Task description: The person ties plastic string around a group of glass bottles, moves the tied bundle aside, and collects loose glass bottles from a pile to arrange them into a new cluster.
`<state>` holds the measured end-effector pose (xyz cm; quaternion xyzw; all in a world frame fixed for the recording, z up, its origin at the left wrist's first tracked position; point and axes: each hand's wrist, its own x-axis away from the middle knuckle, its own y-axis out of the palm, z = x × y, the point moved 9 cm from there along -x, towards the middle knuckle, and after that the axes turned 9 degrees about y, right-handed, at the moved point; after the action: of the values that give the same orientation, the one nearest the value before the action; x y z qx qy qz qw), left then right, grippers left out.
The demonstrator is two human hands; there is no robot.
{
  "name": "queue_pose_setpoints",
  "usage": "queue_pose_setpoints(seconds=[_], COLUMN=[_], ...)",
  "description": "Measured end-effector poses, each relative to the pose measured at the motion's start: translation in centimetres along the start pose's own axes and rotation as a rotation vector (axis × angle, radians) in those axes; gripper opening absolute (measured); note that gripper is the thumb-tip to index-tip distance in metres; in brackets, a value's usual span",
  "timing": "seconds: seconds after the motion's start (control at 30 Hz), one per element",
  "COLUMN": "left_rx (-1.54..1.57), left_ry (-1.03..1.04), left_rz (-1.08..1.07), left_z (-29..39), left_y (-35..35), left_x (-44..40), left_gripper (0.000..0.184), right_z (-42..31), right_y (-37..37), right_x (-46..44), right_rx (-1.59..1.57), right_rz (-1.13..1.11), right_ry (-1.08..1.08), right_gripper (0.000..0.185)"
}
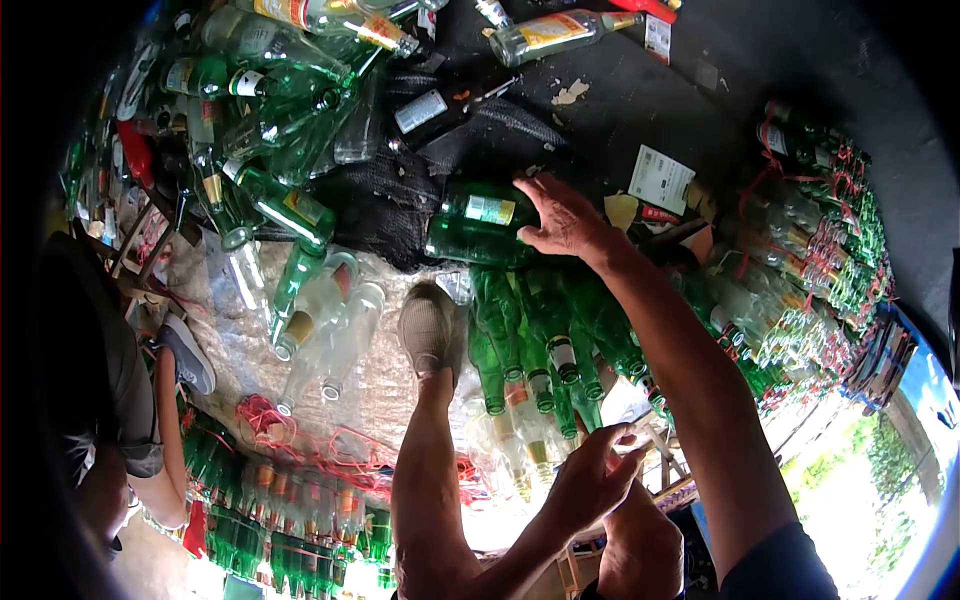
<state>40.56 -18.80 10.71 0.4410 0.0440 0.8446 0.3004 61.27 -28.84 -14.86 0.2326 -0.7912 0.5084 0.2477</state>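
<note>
My right hand (565, 215) reaches in from the right with thumb and fingers apart, at the end of a labelled green bottle (488, 209) lying on its side. Whether the fingertips touch the glass is unclear. Just below lies another green bottle (465, 240). Lower down, my left hand (592, 480) is above my bent knee, its fingers loosely apart and nothing visible in it. Between the hands, several green bottles (550, 325) lie side by side, necks pointing down in the view, with clear bottles (530, 425) beneath them.
Loose bottles (290, 130) are heaped at the upper left. Tied bottle bundles (810, 250) stand at the right, more bottles (270, 520) at the lower left. My shoe (430, 325) rests on pale sacking (235, 350). Another person's shoe (187, 355) is at the left.
</note>
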Motion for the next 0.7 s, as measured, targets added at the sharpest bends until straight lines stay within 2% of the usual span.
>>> queue_pose_setpoints(seconds=[0.03,0.17,0.23,0.3,0.37,0.43,0.47,0.5,0.57,0.7], left_rx=[0.004,0.029,0.042,0.045,0.06,0.049,0.062,0.074,0.057,0.067], left_ry=[-0.008,-0.025,-0.04,-0.045,-0.069,-0.045,-0.05,-0.057,-0.062,-0.033], left_rz=[-0.003,-0.004,-0.012,-0.022,-0.028,-0.019,-0.014,-0.009,-0.004,0.007], left_z=[0.2,1.0,1.5,1.8,2.1,2.0,2.0,2.1,2.4,2.5], left_y=[-0.1,-0.5,-0.7,-1.0,-1.2,-1.2,-1.3,-1.5,-1.8,-2.1], left_x=[-0.2,-0.4,-0.6,-0.8,-0.9,-1.1,-1.1,-1.2,-1.2,-1.1], left_gripper=[0.045,0.044,0.044,0.045,0.046,0.047,0.047,0.047,0.047,0.045], right_z=[-0.4,-0.1,-0.3,-1.6,-2.5,-2.6,-1.9,-1.6,0.5,0.7], right_y=[-0.6,-4.3,-8.5,-13.8,-17.9,-20.3,-20.7,-20.8,-19.4,-19.2], right_x=[0.0,-2.1,-3.4,-4.6,-7.0,-9.4,-11.5,-13.0,-15.8,-14.8], right_rx=[-0.007,-0.045,0.003,0.118,0.305,0.405,0.422,0.491,0.533,0.595], right_rz=[0.052,0.193,0.389,0.574,0.666,0.808,0.736,0.645,0.452,0.551], right_ry=[-0.036,-0.028,-0.068,-0.093,-0.026,-0.057,-0.005,0.065,0.076,0.14], right_gripper=[0.082,0.054,0.038,0.039,0.05,0.06,0.073,0.077,0.08,0.067])
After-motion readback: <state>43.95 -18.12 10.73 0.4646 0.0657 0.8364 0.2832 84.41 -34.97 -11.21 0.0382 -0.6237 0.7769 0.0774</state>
